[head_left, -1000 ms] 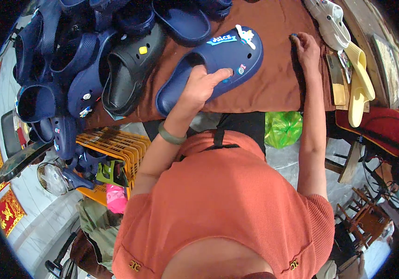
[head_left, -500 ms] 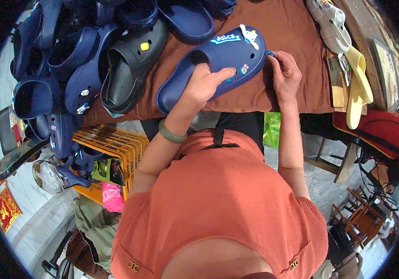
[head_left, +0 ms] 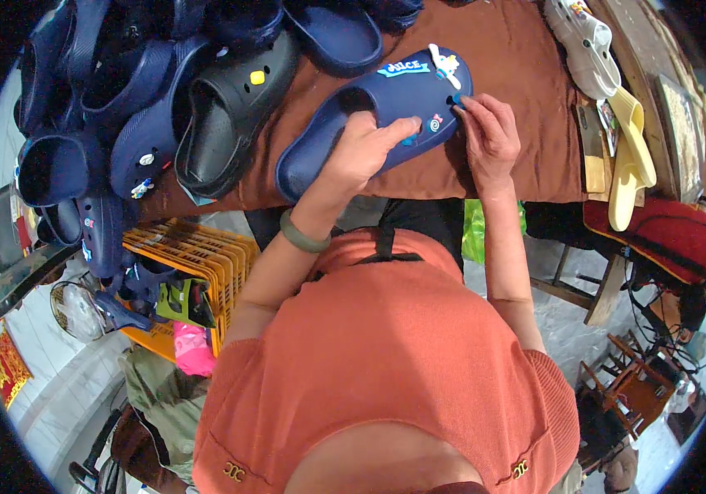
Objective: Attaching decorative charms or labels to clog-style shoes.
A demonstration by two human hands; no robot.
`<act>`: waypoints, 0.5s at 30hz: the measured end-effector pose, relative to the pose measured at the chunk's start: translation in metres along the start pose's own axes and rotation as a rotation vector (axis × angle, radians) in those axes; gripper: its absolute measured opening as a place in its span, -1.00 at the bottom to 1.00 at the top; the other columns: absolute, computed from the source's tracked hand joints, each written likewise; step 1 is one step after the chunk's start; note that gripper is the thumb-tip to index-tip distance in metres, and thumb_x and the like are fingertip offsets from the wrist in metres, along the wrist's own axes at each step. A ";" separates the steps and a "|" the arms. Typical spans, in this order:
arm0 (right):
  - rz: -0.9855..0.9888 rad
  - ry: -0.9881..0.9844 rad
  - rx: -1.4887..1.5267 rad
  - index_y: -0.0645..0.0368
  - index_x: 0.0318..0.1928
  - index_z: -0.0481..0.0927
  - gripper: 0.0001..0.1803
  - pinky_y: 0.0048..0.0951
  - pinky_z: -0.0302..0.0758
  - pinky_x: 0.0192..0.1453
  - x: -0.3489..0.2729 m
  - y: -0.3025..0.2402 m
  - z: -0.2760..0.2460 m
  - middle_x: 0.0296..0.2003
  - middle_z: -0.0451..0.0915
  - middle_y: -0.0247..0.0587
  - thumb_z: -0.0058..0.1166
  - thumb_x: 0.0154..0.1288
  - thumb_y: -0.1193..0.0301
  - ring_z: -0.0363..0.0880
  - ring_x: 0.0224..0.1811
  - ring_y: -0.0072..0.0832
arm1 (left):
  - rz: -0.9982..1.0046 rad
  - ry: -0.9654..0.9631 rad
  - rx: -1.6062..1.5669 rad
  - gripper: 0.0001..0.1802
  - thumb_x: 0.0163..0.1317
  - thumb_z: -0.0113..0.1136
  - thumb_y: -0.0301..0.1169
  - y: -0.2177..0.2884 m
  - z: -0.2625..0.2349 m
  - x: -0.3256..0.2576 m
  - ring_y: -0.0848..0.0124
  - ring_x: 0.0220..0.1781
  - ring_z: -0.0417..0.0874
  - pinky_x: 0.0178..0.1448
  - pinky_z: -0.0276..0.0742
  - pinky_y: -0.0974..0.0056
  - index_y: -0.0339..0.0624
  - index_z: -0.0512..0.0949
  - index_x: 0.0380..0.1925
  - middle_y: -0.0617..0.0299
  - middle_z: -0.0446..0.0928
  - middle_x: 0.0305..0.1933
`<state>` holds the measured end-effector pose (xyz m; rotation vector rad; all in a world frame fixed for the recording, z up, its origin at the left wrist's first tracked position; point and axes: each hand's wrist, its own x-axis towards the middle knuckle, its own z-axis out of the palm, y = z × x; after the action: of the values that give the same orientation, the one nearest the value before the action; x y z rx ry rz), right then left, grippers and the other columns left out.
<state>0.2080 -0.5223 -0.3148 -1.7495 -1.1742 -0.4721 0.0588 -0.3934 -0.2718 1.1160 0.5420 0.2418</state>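
Observation:
A navy clog (head_left: 398,96) lies tilted on the brown cloth (head_left: 526,74), toe pointing to the upper right. My left hand (head_left: 360,156) grips its near side, with the thumb along the upper and the other fingers hidden inside and under it. Between the thumb and fingertips of my right hand (head_left: 491,138) is a small blue shoe charm (head_left: 455,100), held against the toe near a hole. Fixed on the upper are a light-blue lettered charm (head_left: 403,67), a white figure charm (head_left: 445,66) and a swirl charm (head_left: 436,123).
Several navy clogs (head_left: 58,169) crowd the left, with a black clog (head_left: 233,111) beside mine. At the right edge sit a white clog (head_left: 585,49) and a pale yellow slipper (head_left: 633,152). An orange crate (head_left: 217,255) stands below the table's left front.
My right hand has moved up and left, bringing the blue charm from beside the clog onto its toe. The left hand keeps its grip on the clog.

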 end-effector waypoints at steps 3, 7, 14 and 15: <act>-0.049 -0.015 -0.046 0.15 -0.26 0.64 -0.74 -0.40 0.51 -0.27 0.001 -0.004 0.002 -0.30 0.57 -0.22 0.30 -0.05 0.57 0.54 -0.32 -0.33 | 0.103 -0.006 -0.028 -0.80 0.21 0.18 -0.36 -0.004 0.001 0.001 0.55 -0.20 0.52 -0.06 0.42 0.41 -0.24 0.57 -0.23 0.30 0.56 -0.24; -0.071 -0.037 -0.071 0.13 -0.25 0.64 -0.73 -0.40 0.51 -0.28 0.001 -0.007 0.004 -0.29 0.57 -0.24 0.29 -0.05 0.56 0.54 -0.32 -0.33 | 0.101 -0.019 -0.039 -0.82 0.24 0.17 -0.33 0.001 0.004 -0.001 0.58 -0.19 0.49 -0.05 0.40 0.42 -0.21 0.55 -0.26 0.34 0.53 -0.26; -0.087 -0.138 -0.145 0.09 -0.21 0.64 -0.71 -0.38 0.47 -0.22 0.001 -0.008 -0.001 -0.26 0.58 -0.29 0.27 -0.04 0.52 0.54 -0.29 -0.34 | 0.085 -0.007 0.058 -0.80 0.26 0.13 -0.34 -0.005 0.000 0.000 0.58 -0.18 0.48 -0.04 0.40 0.42 -0.23 0.55 -0.22 0.34 0.53 -0.24; -0.085 -0.141 -0.146 0.09 -0.21 0.64 -0.71 -0.38 0.47 -0.22 0.002 -0.008 -0.003 -0.26 0.58 -0.29 0.27 -0.04 0.52 0.54 -0.29 -0.34 | 0.082 -0.008 0.056 -0.80 0.26 0.13 -0.34 -0.004 0.000 0.000 0.58 -0.18 0.48 -0.04 0.40 0.42 -0.23 0.55 -0.22 0.34 0.53 -0.24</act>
<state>0.2026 -0.5232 -0.3083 -1.8884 -1.3463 -0.5030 0.0581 -0.3953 -0.2757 1.1946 0.4996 0.2945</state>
